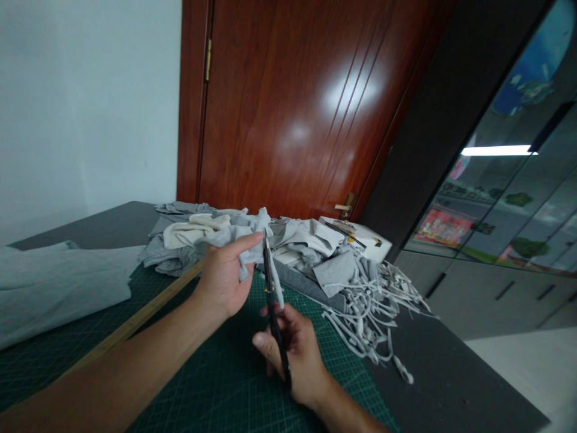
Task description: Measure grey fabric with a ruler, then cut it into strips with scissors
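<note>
One cloth (253, 255) pinched in left grip (225, 273), scissors (270, 294) held in right grip (295, 352).
Strips (363, 325) at scissors' three o'clock look done; sheet (67, 279) at nine looks uncut.

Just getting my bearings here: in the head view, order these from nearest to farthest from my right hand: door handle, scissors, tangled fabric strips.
1. Scissors: held in your right hand.
2. Tangled fabric strips: on the table, to its right.
3. Door handle: beyond the table.
</note>
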`<state>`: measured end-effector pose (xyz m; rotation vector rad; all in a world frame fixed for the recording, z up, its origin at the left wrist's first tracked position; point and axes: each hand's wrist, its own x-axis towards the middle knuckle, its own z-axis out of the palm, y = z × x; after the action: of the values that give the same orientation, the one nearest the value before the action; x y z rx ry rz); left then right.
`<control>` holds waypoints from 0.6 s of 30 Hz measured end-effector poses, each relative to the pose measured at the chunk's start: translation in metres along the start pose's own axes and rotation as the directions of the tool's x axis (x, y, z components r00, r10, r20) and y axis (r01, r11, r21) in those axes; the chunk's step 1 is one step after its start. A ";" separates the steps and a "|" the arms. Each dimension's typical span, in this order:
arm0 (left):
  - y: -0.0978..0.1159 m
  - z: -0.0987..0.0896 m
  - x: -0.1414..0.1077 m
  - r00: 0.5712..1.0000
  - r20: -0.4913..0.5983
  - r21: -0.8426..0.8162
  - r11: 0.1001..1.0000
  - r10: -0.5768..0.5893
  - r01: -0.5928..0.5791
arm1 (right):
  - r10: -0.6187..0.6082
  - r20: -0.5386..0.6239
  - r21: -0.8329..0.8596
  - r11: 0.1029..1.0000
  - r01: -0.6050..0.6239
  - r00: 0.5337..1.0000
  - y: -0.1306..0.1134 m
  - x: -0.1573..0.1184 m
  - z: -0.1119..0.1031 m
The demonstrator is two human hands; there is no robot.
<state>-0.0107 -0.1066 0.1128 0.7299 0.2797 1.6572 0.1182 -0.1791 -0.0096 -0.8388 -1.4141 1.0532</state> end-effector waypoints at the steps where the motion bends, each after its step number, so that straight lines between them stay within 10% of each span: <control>1: 0.001 0.001 0.000 1.000 -0.013 -0.004 1.000 0.001 -0.001 | -0.001 0.003 0.005 1.000 0.001 1.000 0.000 0.000 0.000; 18: -0.012 0.003 -0.011 0.974 -0.094 0.172 0.967 0.207 -0.189 | -0.056 0.060 0.097 0.994 0.050 0.997 0.003 0.000 0.000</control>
<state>0.0014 -0.1147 0.1049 0.8090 0.4370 1.8847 0.1183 -0.1780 -0.0128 -0.7008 -1.4194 1.1062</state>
